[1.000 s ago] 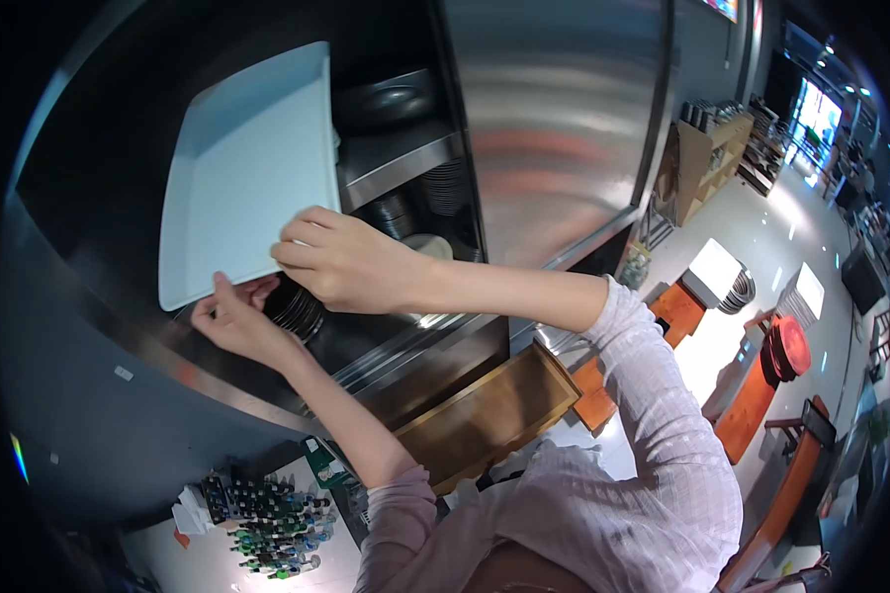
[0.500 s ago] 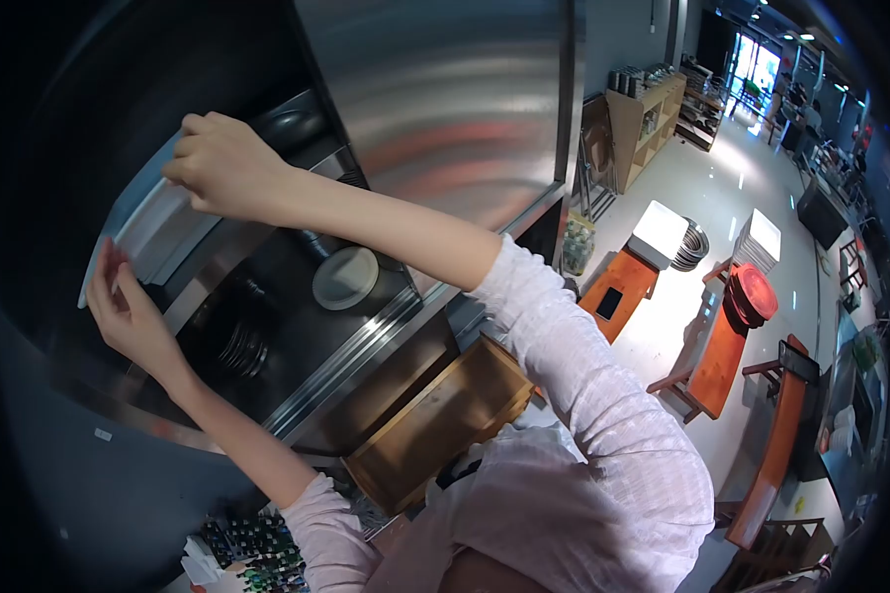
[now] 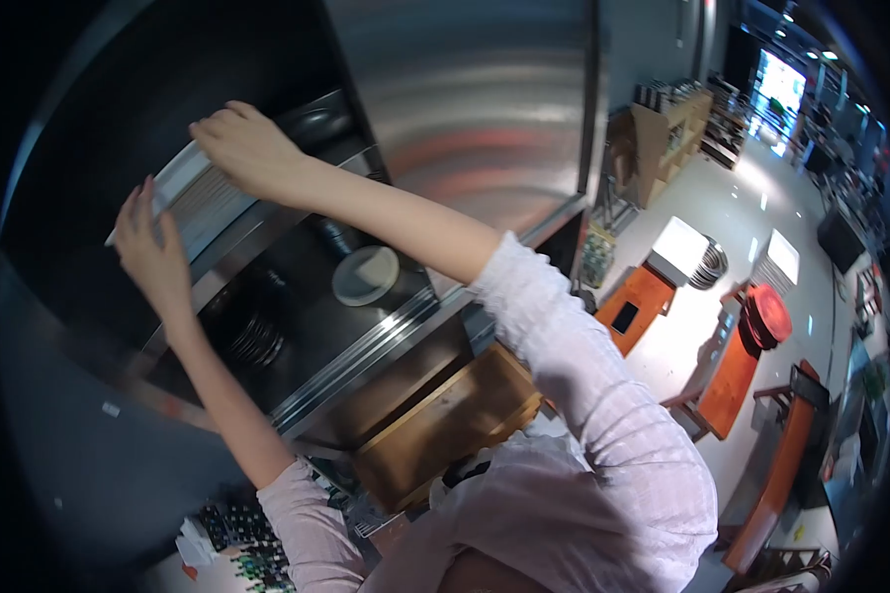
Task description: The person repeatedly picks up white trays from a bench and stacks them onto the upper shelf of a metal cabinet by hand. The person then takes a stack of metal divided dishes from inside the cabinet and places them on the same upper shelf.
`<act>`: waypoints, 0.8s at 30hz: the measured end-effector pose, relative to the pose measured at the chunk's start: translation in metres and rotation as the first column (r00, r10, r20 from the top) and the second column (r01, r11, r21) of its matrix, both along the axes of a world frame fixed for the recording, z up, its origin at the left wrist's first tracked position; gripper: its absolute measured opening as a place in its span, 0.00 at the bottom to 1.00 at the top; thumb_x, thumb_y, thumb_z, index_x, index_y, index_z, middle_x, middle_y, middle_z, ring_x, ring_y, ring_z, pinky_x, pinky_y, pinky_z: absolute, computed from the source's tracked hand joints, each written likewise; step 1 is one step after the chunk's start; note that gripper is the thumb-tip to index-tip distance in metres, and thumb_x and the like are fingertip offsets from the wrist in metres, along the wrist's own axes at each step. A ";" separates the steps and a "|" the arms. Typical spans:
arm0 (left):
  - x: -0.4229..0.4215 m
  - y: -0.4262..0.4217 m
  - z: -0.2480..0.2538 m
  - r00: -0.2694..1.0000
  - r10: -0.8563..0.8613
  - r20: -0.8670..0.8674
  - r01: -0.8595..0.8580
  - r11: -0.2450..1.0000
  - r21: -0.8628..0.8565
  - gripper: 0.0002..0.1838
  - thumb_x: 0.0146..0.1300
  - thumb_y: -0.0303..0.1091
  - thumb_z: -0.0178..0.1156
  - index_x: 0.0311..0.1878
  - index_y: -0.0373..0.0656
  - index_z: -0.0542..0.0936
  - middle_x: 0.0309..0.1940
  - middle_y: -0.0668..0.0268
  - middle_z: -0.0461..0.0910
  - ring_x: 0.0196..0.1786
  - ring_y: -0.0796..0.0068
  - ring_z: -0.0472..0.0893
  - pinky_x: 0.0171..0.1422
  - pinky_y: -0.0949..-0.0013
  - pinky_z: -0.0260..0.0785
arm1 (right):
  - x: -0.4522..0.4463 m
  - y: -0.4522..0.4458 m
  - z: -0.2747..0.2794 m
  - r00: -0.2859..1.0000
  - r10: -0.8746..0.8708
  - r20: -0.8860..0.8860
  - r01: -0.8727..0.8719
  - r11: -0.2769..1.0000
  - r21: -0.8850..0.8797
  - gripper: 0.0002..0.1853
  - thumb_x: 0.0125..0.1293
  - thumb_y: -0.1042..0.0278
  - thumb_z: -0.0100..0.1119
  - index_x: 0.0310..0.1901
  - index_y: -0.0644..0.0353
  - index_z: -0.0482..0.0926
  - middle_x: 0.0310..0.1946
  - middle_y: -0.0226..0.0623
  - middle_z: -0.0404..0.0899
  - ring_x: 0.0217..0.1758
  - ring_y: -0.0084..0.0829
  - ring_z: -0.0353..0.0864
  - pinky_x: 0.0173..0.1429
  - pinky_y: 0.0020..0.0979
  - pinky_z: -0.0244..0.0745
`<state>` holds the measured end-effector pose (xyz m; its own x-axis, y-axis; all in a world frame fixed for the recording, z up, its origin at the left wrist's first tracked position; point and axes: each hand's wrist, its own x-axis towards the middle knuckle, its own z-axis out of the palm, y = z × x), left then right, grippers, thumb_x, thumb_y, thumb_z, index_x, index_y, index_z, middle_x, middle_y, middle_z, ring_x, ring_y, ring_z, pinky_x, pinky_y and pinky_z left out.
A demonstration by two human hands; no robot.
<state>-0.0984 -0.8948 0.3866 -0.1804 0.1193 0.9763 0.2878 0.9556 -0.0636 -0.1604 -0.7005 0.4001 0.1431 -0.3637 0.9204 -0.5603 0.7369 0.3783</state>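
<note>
Trays (image 3: 206,202) partly hidden by splayed left hand (image 3: 155,247); grip of right hand (image 3: 252,151) unclear.

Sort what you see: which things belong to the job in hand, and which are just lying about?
Job in hand:
- left hand
- right hand
- pale tray
- upper shelf

Apparently just lying about:
- phone
- wooden box
- bottles
- red round stack

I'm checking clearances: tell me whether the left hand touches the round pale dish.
Apart: the head view shows dark shelf between the left hand and the round pale dish.
</note>
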 end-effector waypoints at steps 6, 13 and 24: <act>-0.006 0.001 -0.003 0.987 0.108 0.122 -0.109 0.994 0.004 0.25 0.68 0.38 0.51 0.68 0.61 0.71 0.67 0.63 0.67 0.73 0.60 0.63 0.77 0.39 0.42 | -0.006 -0.006 -0.022 0.981 -0.189 0.039 0.188 0.982 0.026 0.31 0.71 0.52 0.49 0.67 0.67 0.64 0.67 0.47 0.67 0.73 0.40 0.61 0.76 0.52 0.49; -0.034 -0.018 -0.005 0.990 -0.022 0.142 0.038 0.993 -0.111 0.28 0.64 0.34 0.53 0.70 0.52 0.68 0.68 0.57 0.65 0.74 0.55 0.59 0.75 0.42 0.47 | -0.034 -0.017 -0.025 0.973 -0.216 0.086 0.214 0.976 0.037 0.30 0.74 0.49 0.43 0.67 0.67 0.64 0.66 0.46 0.68 0.74 0.39 0.61 0.77 0.53 0.47; -0.064 -0.034 -0.011 0.929 0.036 0.369 -0.011 0.997 -0.072 0.31 0.64 0.37 0.54 0.72 0.55 0.64 0.72 0.60 0.61 0.77 0.60 0.54 0.77 0.34 0.37 | -0.066 -0.036 -0.038 0.958 -0.195 0.209 0.190 0.981 0.046 0.31 0.74 0.48 0.42 0.66 0.68 0.65 0.66 0.47 0.68 0.73 0.40 0.61 0.77 0.51 0.48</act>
<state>-0.1619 -0.9292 0.3755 -0.5311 0.1738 0.8293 0.2807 0.9596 -0.0213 -0.2265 -0.7364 0.3624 -0.1293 -0.3883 0.9124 -0.4779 0.8306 0.2858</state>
